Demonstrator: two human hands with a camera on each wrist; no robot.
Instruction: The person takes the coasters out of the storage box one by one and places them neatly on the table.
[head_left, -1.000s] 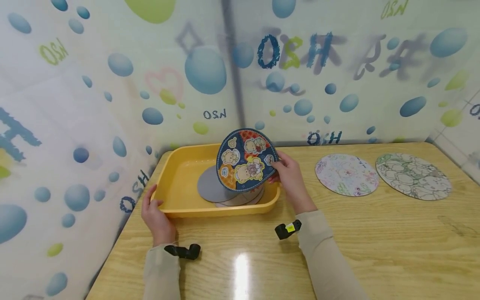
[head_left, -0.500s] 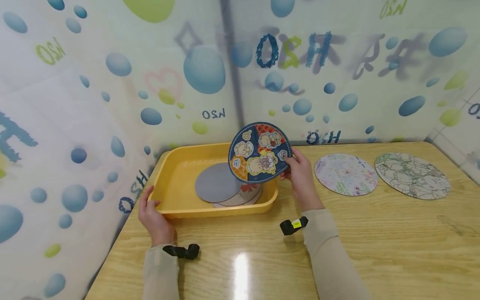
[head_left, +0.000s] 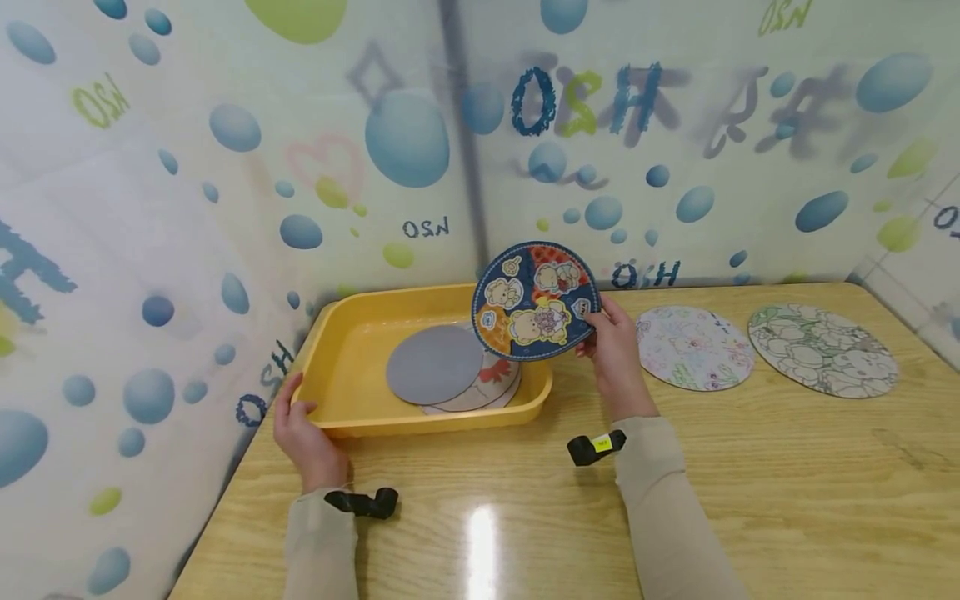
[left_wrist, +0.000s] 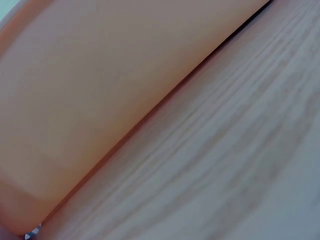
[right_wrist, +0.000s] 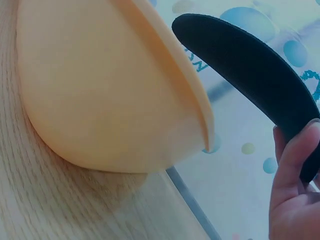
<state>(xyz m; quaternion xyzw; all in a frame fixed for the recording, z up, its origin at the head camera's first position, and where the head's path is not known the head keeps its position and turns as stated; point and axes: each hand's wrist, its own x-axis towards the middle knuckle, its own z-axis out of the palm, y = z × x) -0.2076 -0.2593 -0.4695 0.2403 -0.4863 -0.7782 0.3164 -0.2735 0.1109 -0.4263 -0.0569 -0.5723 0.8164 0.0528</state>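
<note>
In the head view my right hand pinches the right edge of a round mat with cartoon bears on dark blue, red and orange. It is held tilted, overlapping the back right part of a yellow tray; its dark underside shows in the right wrist view. My left hand holds the tray's front left corner, thumb at the rim and fingers along the outer side. Inside the tray lie a plain grey round mat and, partly under it, a pale round mat with a red print.
Two more round mats lie on the wooden table to the right: a pale one with coloured line drawings and one covered in outlined figures. A patterned curtain stands right behind the table and along its left side.
My right hand has moved the bear mat right and slightly up, uncovering more of the grey mat and the red print in the tray. The left hand keeps its place at the corner.
</note>
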